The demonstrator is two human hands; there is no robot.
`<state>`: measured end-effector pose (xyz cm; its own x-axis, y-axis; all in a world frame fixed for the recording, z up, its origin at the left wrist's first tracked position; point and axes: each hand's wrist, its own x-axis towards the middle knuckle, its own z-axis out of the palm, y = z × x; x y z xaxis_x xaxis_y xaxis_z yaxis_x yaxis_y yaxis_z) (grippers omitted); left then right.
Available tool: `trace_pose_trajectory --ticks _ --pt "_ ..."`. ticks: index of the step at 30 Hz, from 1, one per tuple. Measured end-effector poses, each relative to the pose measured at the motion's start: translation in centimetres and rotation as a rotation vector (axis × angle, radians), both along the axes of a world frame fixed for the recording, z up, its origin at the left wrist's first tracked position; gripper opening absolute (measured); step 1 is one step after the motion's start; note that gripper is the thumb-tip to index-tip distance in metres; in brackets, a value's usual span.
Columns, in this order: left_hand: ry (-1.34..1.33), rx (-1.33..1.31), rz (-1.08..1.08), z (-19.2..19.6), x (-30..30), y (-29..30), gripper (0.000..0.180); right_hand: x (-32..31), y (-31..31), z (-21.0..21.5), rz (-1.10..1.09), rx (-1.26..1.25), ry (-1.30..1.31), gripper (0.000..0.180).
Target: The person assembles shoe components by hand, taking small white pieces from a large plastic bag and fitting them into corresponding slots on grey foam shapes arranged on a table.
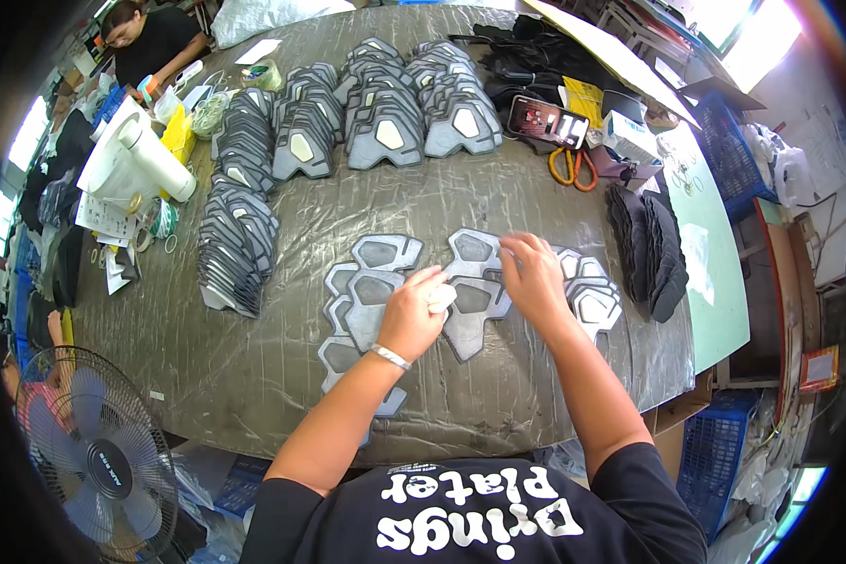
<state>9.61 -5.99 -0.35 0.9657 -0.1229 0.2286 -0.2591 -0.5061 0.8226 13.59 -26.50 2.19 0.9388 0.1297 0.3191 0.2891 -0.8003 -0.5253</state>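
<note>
My left hand (414,315) is closed around a small stack of white pieces (440,298), and a bracelet circles that wrist. It hovers over flat grey padded panels with dark centre patches, beside the middle panel (467,320). More such panels (371,299) overlap in a column to its left. My right hand (536,279) is above the panels right of the middle one, its fingertips smeared by motion; whether it holds anything is unclear. Near its wrist lies a fanned group of panels, the front one with a pale centre patch (595,308).
Rows of stacked panels (385,127) fill the far table, and a long overlapping row (238,235) runs down the left. Orange-handled scissors (573,169), a phone (547,122) and black pads (649,249) are at right. A fan (103,465) stands lower left. Another person (155,47) sits far left.
</note>
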Motion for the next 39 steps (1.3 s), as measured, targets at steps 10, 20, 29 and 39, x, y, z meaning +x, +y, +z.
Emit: trace_pose_trajectory --ticks 10,20,29,39 --pt "0.108 0.131 -0.069 0.2 -2.4 -1.2 0.034 1.3 1.4 -3.7 0.319 0.132 0.136 0.034" --pt "0.188 -0.179 -0.044 1.8 -10.1 0.5 0.029 -6.8 0.6 0.5 0.228 0.283 -0.002 0.032" --pt "0.648 -0.48 0.001 0.9 -8.7 2.2 0.018 -11.1 1.4 0.5 0.164 0.468 0.136 0.03" --pt "0.913 -0.681 -0.122 2.9 -12.9 0.8 0.023 -20.2 -1.9 3.2 -0.028 -0.189 0.387 0.046"
